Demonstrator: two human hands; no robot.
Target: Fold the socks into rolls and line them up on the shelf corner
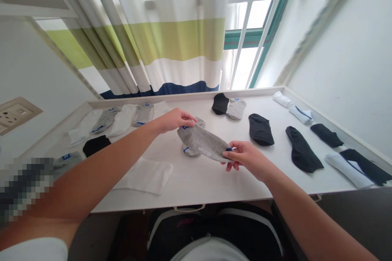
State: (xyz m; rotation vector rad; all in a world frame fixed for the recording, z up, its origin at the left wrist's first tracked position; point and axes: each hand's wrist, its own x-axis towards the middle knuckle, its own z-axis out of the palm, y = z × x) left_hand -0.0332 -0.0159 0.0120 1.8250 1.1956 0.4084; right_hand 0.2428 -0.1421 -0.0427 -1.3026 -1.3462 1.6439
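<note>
A grey sock (203,142) with blue marks is stretched between both hands just above the white table (199,183). My left hand (176,120) pinches its upper end, fingers closed on the cuff. My right hand (245,158) pinches the lower end near a blue mark. A second grey sock (190,151) lies under it on the table. A flat white sock (148,175) rests in front of my left forearm.
Black socks (301,150) and white socks (301,114) lie spread across the right half. Grey and white socks (122,118) and a black one (95,144) sit at the left. A curtain (159,45) and window stand behind; a wall socket (14,113) is at left.
</note>
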